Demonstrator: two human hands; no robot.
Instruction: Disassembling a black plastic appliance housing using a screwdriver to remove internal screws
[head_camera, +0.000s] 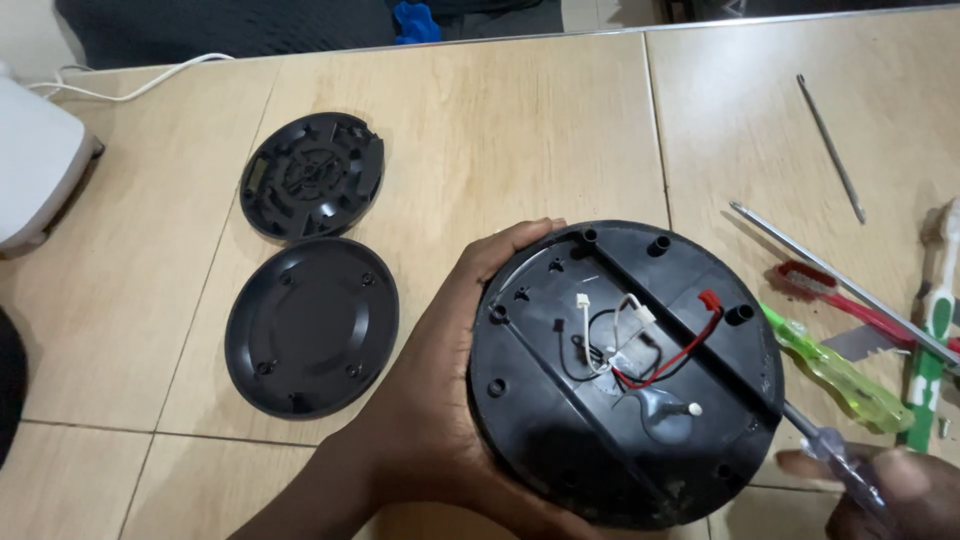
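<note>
My left hand (430, 420) grips a round black plastic housing (540, 420) by its left rim, open side up. Inside it lie red, black and white wires (640, 345) with small connectors and a grey blob with a white tip (668, 415). My right hand (890, 495), at the lower right corner, holds a clear-handled screwdriver (838, 462) whose shaft points at the housing's right edge.
Two black round covers lie to the left, a ribbed cover (312, 176) above a smooth cover (311, 325). Right of the housing sit a green screwdriver (838, 372), a red-handled tool (840, 298), a long metal rod (830, 148) and a white-green item (932, 320). A white appliance (35, 165) is at far left.
</note>
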